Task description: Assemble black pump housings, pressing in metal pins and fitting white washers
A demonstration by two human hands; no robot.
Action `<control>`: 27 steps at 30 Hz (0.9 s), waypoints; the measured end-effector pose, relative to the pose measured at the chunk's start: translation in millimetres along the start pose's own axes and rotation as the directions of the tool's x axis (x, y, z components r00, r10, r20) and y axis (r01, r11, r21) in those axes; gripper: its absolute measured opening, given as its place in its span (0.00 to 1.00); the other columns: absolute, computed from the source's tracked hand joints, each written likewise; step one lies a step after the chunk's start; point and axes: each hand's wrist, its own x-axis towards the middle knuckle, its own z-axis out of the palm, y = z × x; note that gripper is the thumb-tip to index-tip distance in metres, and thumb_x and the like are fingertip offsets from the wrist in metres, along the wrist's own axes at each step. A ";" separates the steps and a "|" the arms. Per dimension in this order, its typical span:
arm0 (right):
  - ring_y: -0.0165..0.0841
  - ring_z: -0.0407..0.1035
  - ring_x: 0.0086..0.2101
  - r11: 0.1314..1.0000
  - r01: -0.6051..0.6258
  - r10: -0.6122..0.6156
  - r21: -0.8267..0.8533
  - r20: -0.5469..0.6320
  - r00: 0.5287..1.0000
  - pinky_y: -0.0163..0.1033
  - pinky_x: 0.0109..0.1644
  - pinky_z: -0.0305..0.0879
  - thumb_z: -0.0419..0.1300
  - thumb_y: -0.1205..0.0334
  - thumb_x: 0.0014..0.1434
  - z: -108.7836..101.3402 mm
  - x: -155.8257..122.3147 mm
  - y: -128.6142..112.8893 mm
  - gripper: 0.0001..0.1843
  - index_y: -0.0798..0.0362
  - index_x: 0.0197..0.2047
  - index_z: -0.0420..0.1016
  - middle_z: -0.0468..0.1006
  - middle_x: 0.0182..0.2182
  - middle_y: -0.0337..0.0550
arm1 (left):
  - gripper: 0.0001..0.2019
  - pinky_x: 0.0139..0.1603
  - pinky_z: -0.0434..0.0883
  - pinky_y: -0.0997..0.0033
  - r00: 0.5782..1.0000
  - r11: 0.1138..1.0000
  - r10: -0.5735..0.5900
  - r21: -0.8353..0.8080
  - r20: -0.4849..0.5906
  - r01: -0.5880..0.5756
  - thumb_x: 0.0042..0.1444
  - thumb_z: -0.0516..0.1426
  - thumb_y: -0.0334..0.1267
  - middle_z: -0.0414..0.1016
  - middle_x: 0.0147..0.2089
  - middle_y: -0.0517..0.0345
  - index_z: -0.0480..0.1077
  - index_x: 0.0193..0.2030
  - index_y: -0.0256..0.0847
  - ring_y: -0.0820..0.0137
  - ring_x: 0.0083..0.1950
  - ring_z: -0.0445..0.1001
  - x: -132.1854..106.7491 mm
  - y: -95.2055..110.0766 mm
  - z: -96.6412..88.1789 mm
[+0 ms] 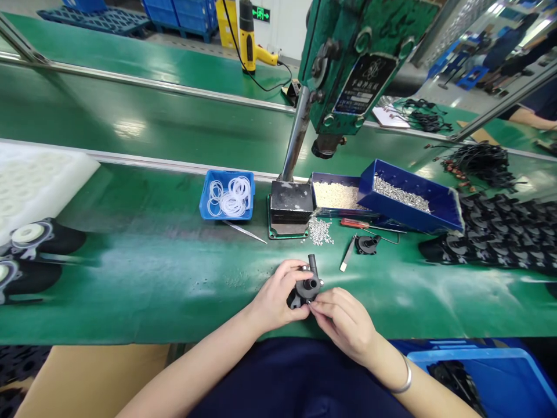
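Observation:
My left hand (278,293) is wrapped round a black plastic pump housing (310,284), which has a round port on top and a side pipe pointing away from me. Small shiny screws show at the housing's rim. At its near edge my right hand (346,319) pinches a small screw (309,302), mostly hidden by the fingertips. Beyond the right hand lie tweezers (348,253) and a separate black pump cover (368,244). Little metal nuts or washers (320,231) are heaped beside the press base (290,209).
A green hand press (348,69) stands behind my hands. Around it are a blue bin of white rings (228,197), a bin of cream-coloured bits (335,195), a bin of screws (400,194) and a red-handled tool (354,223). Black parts (500,232) crowd the right.

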 end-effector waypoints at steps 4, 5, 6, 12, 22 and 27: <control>0.39 0.67 0.42 0.989 0.050 -0.027 -0.142 0.158 0.987 0.46 0.42 0.68 0.61 0.77 0.60 -11.4 1.5 -2.1 0.17 0.63 0.53 0.71 0.77 0.43 0.54 | 0.30 0.63 0.70 0.53 1.000 1.000 -0.002 0.001 0.009 0.002 0.52 0.64 0.32 0.61 0.62 0.45 0.60 0.61 0.45 0.56 0.65 0.65 0.0 -0.6 -0.4; 0.40 0.67 0.43 0.980 0.076 -0.038 -0.182 0.207 0.978 0.47 0.43 0.67 0.61 0.76 0.61 -15.8 1.4 -2.5 0.18 0.63 0.55 0.71 0.77 0.44 0.55 | 0.31 0.63 0.70 0.53 1.000 1.000 -0.009 0.001 0.019 0.009 0.52 0.64 0.33 0.61 0.62 0.44 0.60 0.61 0.45 0.56 0.65 0.65 -0.2 -0.5 -1.3; 0.42 0.66 0.44 0.972 0.098 -0.042 -0.215 0.251 0.967 0.48 0.44 0.67 0.61 0.75 0.61 -20.5 1.3 -2.9 0.20 0.63 0.57 0.71 0.76 0.46 0.56 | 0.31 0.64 0.69 0.53 0.999 1.000 -0.016 0.002 0.033 0.016 0.52 0.64 0.33 0.60 0.63 0.44 0.60 0.62 0.45 0.56 0.66 0.64 -0.4 -0.2 -2.7; 0.43 0.64 0.51 0.958 0.053 0.049 -0.282 0.342 0.938 0.50 0.51 0.67 0.57 0.73 0.64 -37.0 1.9 -8.0 0.25 0.57 0.64 0.67 0.71 0.52 0.57 | 0.35 0.68 0.65 0.54 0.981 0.999 -0.041 0.024 0.188 0.037 0.54 0.64 0.34 0.55 0.69 0.42 0.55 0.66 0.45 0.56 0.71 0.58 -0.9 4.5 -19.6; 0.48 0.64 0.52 0.912 0.096 0.035 -0.399 0.309 0.950 0.50 0.50 0.69 0.54 0.75 0.62 -22.3 5.1 -18.8 0.20 0.61 0.57 0.71 0.70 0.51 0.62 | 0.33 0.67 0.67 0.53 0.989 0.989 -0.063 0.140 0.134 0.044 0.56 0.63 0.31 0.56 0.68 0.43 0.57 0.66 0.46 0.57 0.69 0.61 -7.3 -2.8 -13.2; 0.43 0.66 0.49 0.925 -0.036 0.096 -0.379 0.141 0.985 0.48 0.49 0.69 0.56 0.71 0.64 -27.3 3.1 -15.3 0.20 0.57 0.58 0.69 0.71 0.53 0.58 | 0.32 0.61 0.73 0.53 0.997 0.952 -0.077 0.297 -0.017 0.078 0.57 0.63 0.35 0.59 0.65 0.42 0.56 0.65 0.45 0.56 0.65 0.67 -11.1 4.4 2.0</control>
